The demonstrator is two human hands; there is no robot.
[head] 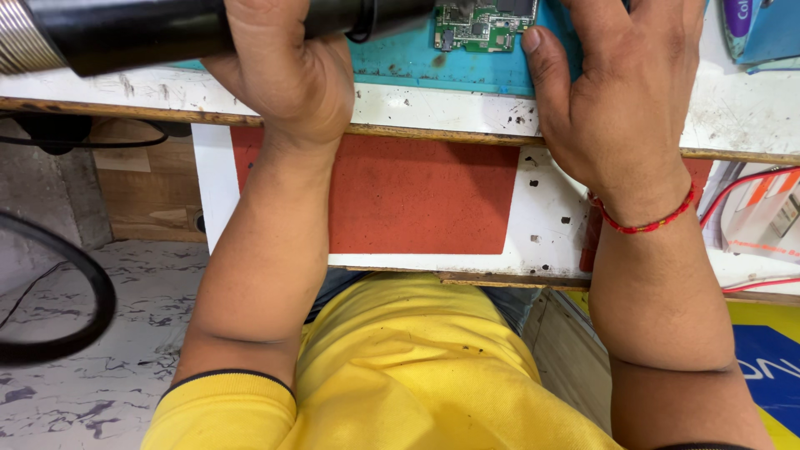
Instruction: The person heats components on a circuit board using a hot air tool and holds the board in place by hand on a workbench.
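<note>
The left hand (287,71) has its grip closed around a black tool handle (142,32). At three o'clock, the right hand (621,92) lies spread on the blue mat (417,62), beside a circuit board (479,25).

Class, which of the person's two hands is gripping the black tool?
The left hand, wrapped around the black tool; the right hand, with a red bracelet, lies flat.

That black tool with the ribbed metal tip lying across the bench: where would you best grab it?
Probably around the smooth black barrel, coming from above, as the left hand does now. It lies sideways, and the ribbed metal tip at its left end seems the working end, best avoided.
</note>
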